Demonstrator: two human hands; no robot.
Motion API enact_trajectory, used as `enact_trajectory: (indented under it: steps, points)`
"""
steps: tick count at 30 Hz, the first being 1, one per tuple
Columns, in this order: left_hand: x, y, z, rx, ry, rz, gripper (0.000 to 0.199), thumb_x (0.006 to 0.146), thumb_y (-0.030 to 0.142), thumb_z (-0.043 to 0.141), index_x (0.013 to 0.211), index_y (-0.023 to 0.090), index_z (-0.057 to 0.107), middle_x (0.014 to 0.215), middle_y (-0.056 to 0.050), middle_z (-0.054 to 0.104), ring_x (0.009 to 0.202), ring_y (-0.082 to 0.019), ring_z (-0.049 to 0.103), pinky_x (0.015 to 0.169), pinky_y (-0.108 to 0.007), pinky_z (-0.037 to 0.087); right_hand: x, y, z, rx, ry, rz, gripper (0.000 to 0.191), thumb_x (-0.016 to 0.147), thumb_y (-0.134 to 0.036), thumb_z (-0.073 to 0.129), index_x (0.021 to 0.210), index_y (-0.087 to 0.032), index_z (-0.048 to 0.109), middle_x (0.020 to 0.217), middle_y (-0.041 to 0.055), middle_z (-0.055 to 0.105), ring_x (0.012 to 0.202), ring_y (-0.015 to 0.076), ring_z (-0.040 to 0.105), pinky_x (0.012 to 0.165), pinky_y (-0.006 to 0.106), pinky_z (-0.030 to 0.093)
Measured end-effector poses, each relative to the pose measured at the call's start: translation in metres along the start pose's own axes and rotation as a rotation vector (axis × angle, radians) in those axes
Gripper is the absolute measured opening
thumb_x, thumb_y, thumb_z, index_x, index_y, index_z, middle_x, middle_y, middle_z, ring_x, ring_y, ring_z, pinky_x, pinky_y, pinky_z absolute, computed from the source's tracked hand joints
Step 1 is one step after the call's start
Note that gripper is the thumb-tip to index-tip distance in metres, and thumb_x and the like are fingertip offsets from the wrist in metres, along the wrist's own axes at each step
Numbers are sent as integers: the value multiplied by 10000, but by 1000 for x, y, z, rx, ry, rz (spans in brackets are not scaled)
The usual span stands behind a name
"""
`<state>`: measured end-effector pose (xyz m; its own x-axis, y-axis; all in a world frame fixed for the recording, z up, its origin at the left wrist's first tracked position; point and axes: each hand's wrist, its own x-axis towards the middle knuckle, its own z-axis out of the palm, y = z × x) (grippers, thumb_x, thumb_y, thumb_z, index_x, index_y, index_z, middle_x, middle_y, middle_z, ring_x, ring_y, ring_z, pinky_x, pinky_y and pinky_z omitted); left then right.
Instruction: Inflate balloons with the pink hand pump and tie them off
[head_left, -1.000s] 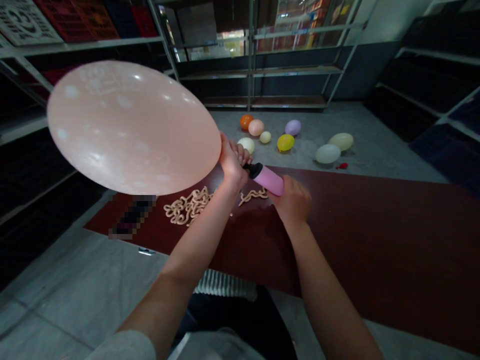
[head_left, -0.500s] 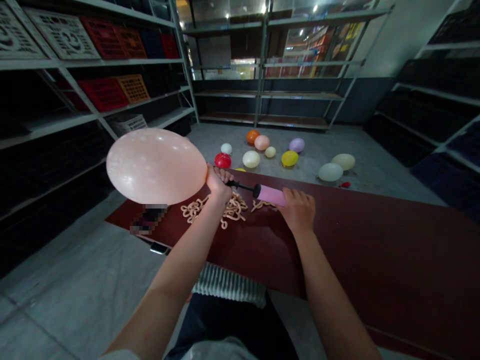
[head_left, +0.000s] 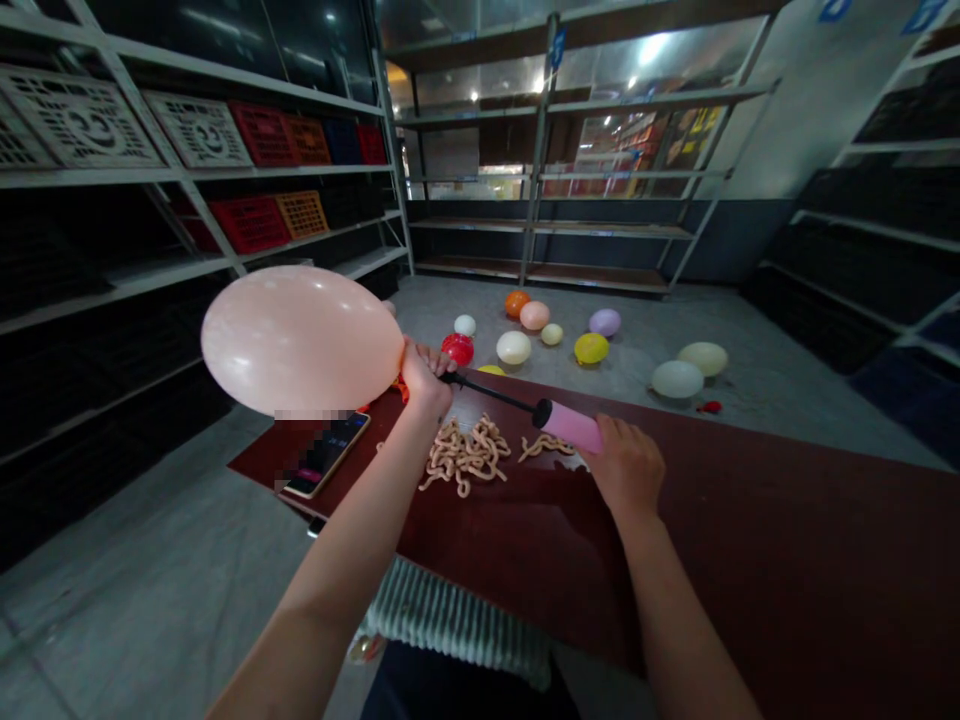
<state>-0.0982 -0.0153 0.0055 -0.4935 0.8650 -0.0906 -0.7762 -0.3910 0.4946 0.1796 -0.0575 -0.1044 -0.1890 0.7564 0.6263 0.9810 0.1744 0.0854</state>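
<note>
A large peach balloon (head_left: 300,340), blown up, stretches out to the left of my left hand (head_left: 426,375). That hand is closed around the balloon's neck, at the black nozzle end of a hand pump. The pump's black rod shows between my two hands. Around the pump's pink barrel (head_left: 574,426) my right hand (head_left: 628,462) is wrapped. Below the pump, a heap of uninflated beige long balloons (head_left: 469,452) lies on the dark red table (head_left: 750,530), with a few more (head_left: 546,447) beside it. The nozzle inside the balloon's neck is hidden by my fingers.
A phone (head_left: 330,458), partly blurred, lies at the table's left end. Several inflated balloons, among them a yellow balloon (head_left: 592,348) and a white balloon (head_left: 677,379), rest on the floor beyond. Metal shelves (head_left: 536,230) stand behind, and shelves with crates (head_left: 259,132) at the left.
My right hand has drawn the pink barrel away from my left hand, so more black rod shows. The view has tilted up slightly. The left hand still grips the balloon's neck.
</note>
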Motion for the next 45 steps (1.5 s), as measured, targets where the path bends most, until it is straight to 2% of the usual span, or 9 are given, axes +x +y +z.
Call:
enact_trajectory:
  steps: [3,6,13,16,20,24,29,39,45]
  points:
    - [-2,-15,12,13,-42,15,607,1026,469,429,551,184,183,405,66,178,336,-73,174,389,-225,202,-1,-2,-2,-5,-6,42,228,882,-358,602,1046,-199,613,889,67,680,809,232,591,737,337,360]
    - [-6,-39,24,49,-104,-1,635,988,553,467,548,183,197,404,65,183,338,-71,170,379,-220,202,-1,-4,-5,-3,-2,85,227,865,-366,628,1013,-194,615,845,56,675,777,227,598,724,339,369]
    - [-38,-103,48,140,-188,-157,595,1037,432,403,528,182,221,385,46,176,317,-80,160,375,-246,163,1,-15,-7,104,-18,205,172,863,-351,611,983,-229,602,830,69,676,751,237,618,666,347,375]
    - [-46,-120,49,163,-196,-167,598,1038,432,395,518,183,236,390,40,167,319,-83,162,384,-261,149,-1,-13,-2,140,-4,227,152,867,-355,586,977,-249,588,832,70,681,741,247,623,651,353,383]
    - [-41,-126,38,166,-199,-167,599,1032,443,411,520,182,244,405,33,187,339,-86,185,405,-264,176,-1,-7,8,167,-13,204,170,848,-315,596,1002,-243,580,847,63,684,769,246,630,664,348,391]
    - [-32,-117,19,148,-184,-141,610,1002,489,473,529,182,240,424,38,183,358,-83,182,428,-264,191,-1,-9,10,133,-36,125,197,852,-348,606,1010,-230,594,851,65,683,804,260,637,693,363,389]
    - [-25,-93,0,132,-154,-110,633,1005,512,446,504,186,236,415,28,191,357,-92,195,439,-277,193,-2,-18,7,129,-4,48,146,854,-372,597,967,-289,638,812,69,688,775,272,634,700,386,380]
    - [-11,-29,-22,60,-65,-47,582,1044,443,383,553,184,207,429,40,175,373,-87,181,457,-261,199,-7,-6,8,53,-46,-48,250,859,-328,576,1089,-249,632,937,79,692,879,263,618,788,375,380]
    - [-2,9,-27,26,-61,-18,579,1054,401,365,548,181,189,423,53,169,360,-77,170,433,-240,215,-6,-8,7,54,-79,-24,253,852,-324,601,1093,-248,620,970,89,685,885,253,598,729,343,351]
